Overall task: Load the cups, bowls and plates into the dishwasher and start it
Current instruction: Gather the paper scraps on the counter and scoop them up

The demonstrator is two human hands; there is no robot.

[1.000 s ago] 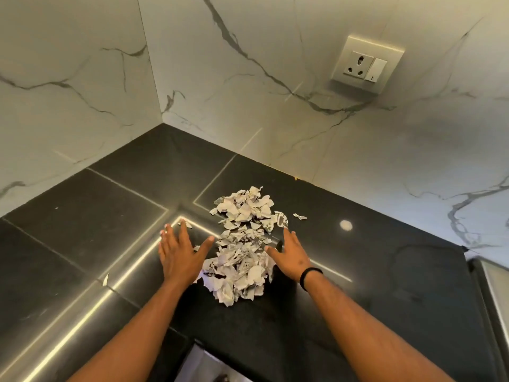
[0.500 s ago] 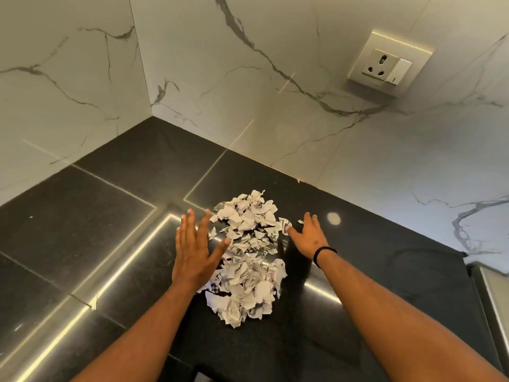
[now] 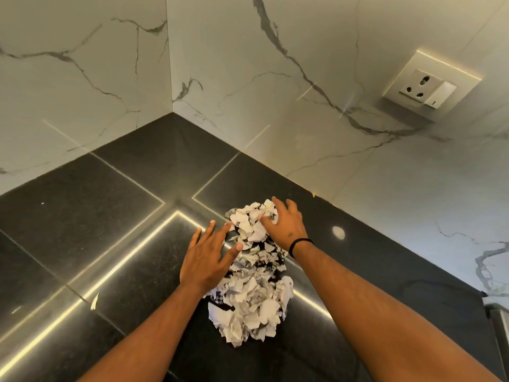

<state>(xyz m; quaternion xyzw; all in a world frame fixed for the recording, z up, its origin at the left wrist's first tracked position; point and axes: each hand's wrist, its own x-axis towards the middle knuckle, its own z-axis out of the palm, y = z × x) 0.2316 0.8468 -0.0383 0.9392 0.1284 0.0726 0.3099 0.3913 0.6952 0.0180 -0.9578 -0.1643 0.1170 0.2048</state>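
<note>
A heap of torn white paper scraps (image 3: 252, 296) lies on the black stone counter (image 3: 91, 224) near the corner of two marble walls. My left hand (image 3: 206, 257) lies flat with straight fingers against the heap's left side. My right hand (image 3: 286, 223) rests on the far end of the heap, its fingers spread and bent over the scraps. A black band circles the right wrist. No cups, bowls, plates or dishwasher are in view.
A wall socket with a switch (image 3: 429, 84) sits on the right marble wall. A single paper scrap (image 3: 94, 301) lies on the counter at the left. A grey edge (image 3: 501, 321) shows at the far right of the counter.
My right hand has moved from beside the heap onto its far end. My left hand has slid forward along the heap's left side. The view has tilted down slightly.
</note>
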